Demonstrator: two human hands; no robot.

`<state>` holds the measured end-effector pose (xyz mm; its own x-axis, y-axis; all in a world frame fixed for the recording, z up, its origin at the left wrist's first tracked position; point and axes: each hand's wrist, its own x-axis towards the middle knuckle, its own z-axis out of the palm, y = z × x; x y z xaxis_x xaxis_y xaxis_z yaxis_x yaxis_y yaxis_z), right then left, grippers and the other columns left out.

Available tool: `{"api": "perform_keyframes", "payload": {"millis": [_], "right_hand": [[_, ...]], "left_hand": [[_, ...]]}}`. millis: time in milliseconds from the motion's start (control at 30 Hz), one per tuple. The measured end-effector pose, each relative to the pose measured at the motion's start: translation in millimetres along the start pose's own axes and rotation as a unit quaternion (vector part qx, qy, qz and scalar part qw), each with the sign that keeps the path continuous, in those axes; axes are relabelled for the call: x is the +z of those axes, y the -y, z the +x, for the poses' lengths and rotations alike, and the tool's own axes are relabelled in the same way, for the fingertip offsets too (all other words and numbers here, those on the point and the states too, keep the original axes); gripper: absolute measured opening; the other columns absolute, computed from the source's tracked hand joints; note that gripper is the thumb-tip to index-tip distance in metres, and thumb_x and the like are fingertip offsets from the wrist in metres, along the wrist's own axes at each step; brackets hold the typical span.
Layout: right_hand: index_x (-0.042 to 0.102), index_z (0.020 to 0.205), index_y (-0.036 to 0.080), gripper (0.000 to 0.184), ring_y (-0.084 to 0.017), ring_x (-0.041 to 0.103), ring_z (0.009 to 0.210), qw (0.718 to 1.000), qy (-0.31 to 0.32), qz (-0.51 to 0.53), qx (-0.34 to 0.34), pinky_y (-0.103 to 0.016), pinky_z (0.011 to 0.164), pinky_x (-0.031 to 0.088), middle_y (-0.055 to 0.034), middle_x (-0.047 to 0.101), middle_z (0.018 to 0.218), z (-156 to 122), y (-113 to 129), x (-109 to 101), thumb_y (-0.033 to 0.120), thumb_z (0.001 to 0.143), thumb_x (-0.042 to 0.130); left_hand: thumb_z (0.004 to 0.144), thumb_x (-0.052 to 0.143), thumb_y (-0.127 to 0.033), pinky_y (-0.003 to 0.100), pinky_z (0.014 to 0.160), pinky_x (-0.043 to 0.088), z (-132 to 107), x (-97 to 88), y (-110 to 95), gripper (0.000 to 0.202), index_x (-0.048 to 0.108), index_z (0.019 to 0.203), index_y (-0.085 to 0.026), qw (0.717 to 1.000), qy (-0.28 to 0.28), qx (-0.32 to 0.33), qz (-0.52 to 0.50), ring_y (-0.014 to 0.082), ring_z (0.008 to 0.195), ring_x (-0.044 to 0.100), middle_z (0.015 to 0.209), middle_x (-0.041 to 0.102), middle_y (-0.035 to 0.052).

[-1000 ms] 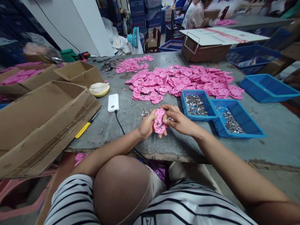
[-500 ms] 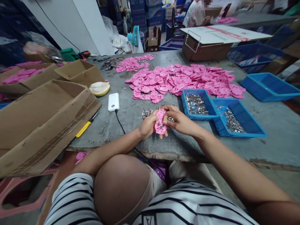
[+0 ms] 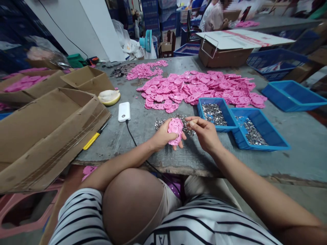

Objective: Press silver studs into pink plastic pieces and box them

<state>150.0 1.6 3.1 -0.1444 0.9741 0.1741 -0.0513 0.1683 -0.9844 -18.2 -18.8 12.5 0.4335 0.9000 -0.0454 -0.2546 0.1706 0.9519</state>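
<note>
A pink moulded plastic piece with small holes rests in my left hand, whose thumb presses across its lower part. My right hand is just to the right, apart from the piece, with thumb and forefinger pinched together. Whatever is between those fingertips is too small to make out. Under and behind both hands lies a pile of small shiny metal parts on the grey table.
Behind is a large heap of pink pieces. Two blue trays of metal parts stand at right. To the left are a white power bank with a cable, a yellow-handled tool and cardboard boxes. A person sits far back.
My right hand has moved off the pink piece to the right, its fingertips now pinched. My left thumb has shifted down over the piece, which stays in the left hand.
</note>
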Motion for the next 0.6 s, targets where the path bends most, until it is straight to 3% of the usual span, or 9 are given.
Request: {"api": "perform_keyframes", "payload": {"millis": [167,367,500,600], "right_hand": [[0.062,0.063,0.019,0.034,-0.015,0.051,0.066,0.998,0.033,-0.032,0.042,-0.030,0.064,0.042,-0.0026,0.062,0.071,-17.0,-8.7,-7.2,0.052,0.067,0.072],[0.061,0.061,0.020,0.038,-0.016,0.051,0.058,0.982,0.098,-0.152,0.055,-0.030,0.059,0.043,-0.0007,0.058,0.059,-37.4,-29.7,-14.5,0.056,0.073,0.065],[0.064,0.064,0.024,0.030,-0.022,0.061,0.072,0.970,0.140,-0.198,0.015,-0.037,0.072,0.049,-0.0049,0.069,0.075,-42.6,-37.1,-23.4,0.052,0.074,0.064],[0.066,0.067,0.025,0.025,-0.025,0.063,0.077,0.963,0.137,-0.229,0.038,-0.040,0.077,0.050,-0.0057,0.069,0.078,-37.1,-37.7,-28.1,0.049,0.072,0.063]], "left_hand": [[0.061,0.058,-0.017,0.019,0.038,0.046,0.6,-1.5,0.9,0.045,0.036,0.100,-0.020,1.000,-0.016,0.014,0.007,0.0151,0.047,0.064,0.071,0.068,-0.0014],[0.057,0.056,-0.016,0.019,0.037,0.043,7.6,-11.7,-4.3,0.046,0.036,0.098,-0.020,0.996,-0.072,0.047,0.014,0.0154,0.045,0.063,0.068,0.067,-0.0018],[0.058,0.056,-0.012,0.022,0.043,0.048,10.3,-37.2,-38.2,0.051,0.040,0.106,-0.017,0.983,-0.152,0.104,0.007,0.0159,0.051,0.065,0.078,0.069,0.0033],[0.065,0.055,-0.007,0.029,0.056,0.054,-15.4,-69.5,-73.8,0.058,0.042,0.120,-0.014,0.958,-0.256,0.129,-0.005,0.0214,0.071,0.070,0.094,0.068,0.0083]]}}
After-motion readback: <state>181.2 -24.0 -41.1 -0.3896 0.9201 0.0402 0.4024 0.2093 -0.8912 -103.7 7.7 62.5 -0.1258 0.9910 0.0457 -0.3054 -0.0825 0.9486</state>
